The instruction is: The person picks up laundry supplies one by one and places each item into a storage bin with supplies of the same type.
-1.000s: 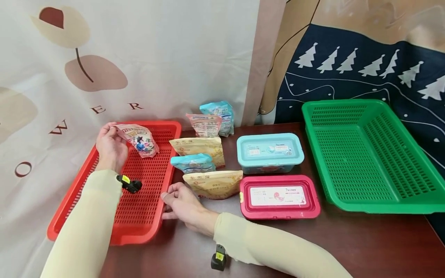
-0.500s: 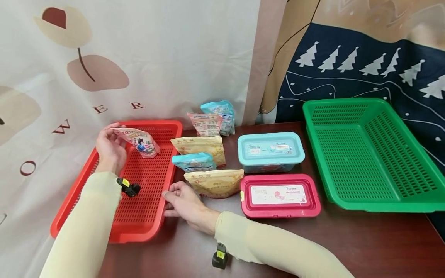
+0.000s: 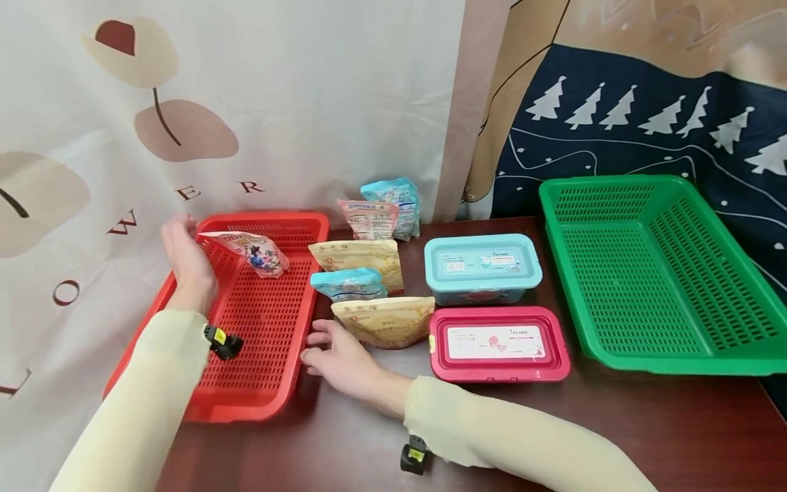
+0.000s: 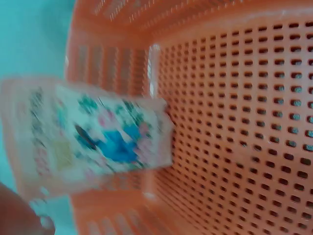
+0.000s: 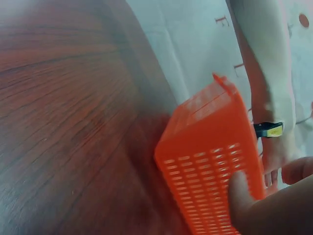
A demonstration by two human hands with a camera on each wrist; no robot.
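A pink floral pouch (image 3: 260, 255) leans inside the red basket (image 3: 246, 414), near its far left corner. My left hand (image 3: 189, 263) is beside the basket's left rim, next to the pouch, with its fingers extended and away from it. In the left wrist view the pouch (image 4: 115, 134) rests across the basket wall, and part of a finger shows at the lower left corner. Beside the basket's right rim is my right hand (image 3: 344, 359), fingers loosely bent and holding nothing. In the right wrist view its thumb (image 5: 238, 196) is in front of the basket wall; contact is unclear.
Right of the red basket stand two cream pouches (image 3: 384, 322), a blue pouch (image 3: 350, 285) between them, and a pink (image 3: 371, 220) and a blue one behind. A light-blue lidded box (image 3: 482, 265), a magenta lidded box (image 3: 499, 344) and a green basket (image 3: 639, 365) stand farther right.
My left hand has let go of the pink pouch and moved slightly left. My right hand has shifted a little right, off the basket's rim.
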